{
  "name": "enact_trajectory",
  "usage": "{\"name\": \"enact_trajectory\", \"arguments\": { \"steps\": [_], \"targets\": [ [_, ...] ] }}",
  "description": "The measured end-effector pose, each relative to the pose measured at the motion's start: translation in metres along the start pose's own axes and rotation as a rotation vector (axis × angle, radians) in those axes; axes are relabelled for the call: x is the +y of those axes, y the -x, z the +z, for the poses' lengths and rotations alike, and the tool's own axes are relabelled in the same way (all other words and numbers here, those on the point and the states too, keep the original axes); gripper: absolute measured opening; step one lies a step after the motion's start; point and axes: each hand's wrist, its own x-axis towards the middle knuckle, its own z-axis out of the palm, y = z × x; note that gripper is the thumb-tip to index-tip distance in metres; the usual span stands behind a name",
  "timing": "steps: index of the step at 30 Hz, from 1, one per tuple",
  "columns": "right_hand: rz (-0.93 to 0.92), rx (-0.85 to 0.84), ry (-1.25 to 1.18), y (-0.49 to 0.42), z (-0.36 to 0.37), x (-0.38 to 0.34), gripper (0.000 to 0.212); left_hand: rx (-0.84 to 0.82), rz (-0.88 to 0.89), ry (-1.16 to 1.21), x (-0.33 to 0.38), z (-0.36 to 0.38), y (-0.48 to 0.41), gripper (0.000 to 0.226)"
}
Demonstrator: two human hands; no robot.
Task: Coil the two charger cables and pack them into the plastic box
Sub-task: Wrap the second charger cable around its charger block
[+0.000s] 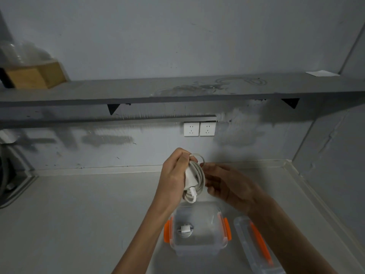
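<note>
My left hand (173, 175) grips a white charger with its cable (195, 178) wound in loops around the plug block, held up above the counter. My right hand (227, 184) is beside it on the right, fingertips touching the top loop of the cable near its free end. Below the hands stands the clear plastic box (215, 246) with orange latches, lid off. Inside the box, at its left side, lies a second coiled white cable (184, 230).
The box's clear lid (254, 248) with an orange latch lies on the counter to the right of the box. Two white wall sockets (199, 129) sit on the back wall under a grey shelf (138, 91). A wooden block (33, 76) stands on the shelf's left end.
</note>
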Motion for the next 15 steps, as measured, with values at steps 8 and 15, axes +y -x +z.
{"name": "enact_trajectory", "arguments": {
  "steps": [8,15],
  "targets": [
    [-0.172,0.198,0.445,0.007,0.004,0.002,0.008,0.010,-0.007,-0.273,-0.012,0.002,0.003,0.028],
    [-0.118,0.166,0.442,0.009,0.012,0.014,0.021,0.065,0.053,-0.423,-0.021,0.001,0.004,0.026]
  ]
}}
